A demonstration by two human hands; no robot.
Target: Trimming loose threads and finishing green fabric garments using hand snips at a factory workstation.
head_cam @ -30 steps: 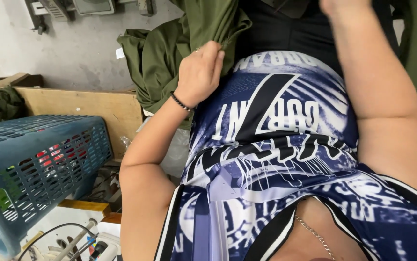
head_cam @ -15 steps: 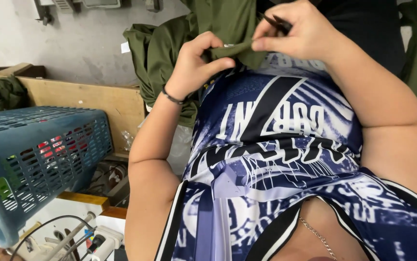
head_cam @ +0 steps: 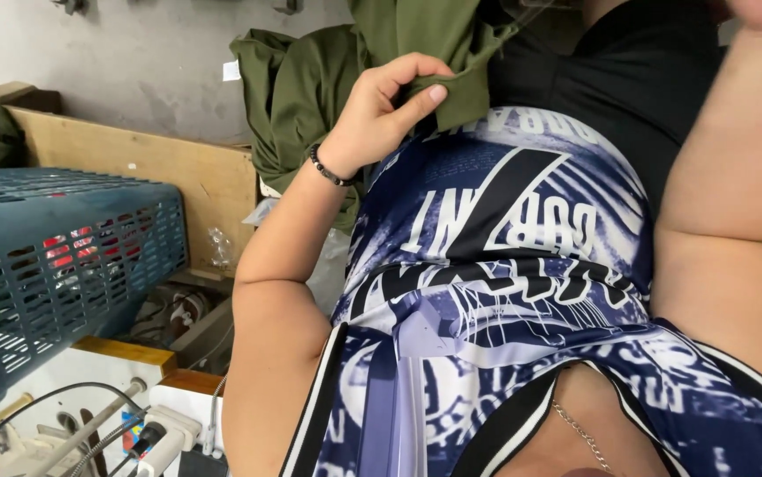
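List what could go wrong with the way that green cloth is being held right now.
1. The left hand pinches only a small edge of the olive green cloth between thumb and fingers, so it may slip free.
2. The rest of the cloth hangs bunched beside the wooden board and could snag on its corner.
3. The right hand is out of view, so it gives the cloth no visible support.

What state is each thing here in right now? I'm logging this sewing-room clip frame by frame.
left hand: raised, thumb and fingers pinching an edge of the green cloth
green cloth: hanging in folds, bunched
right hand: out of frame; only the forearm shows
blue basket: lying tipped, something red inside
bead bracelet: on the left wrist
power strip: plugs and cables in it
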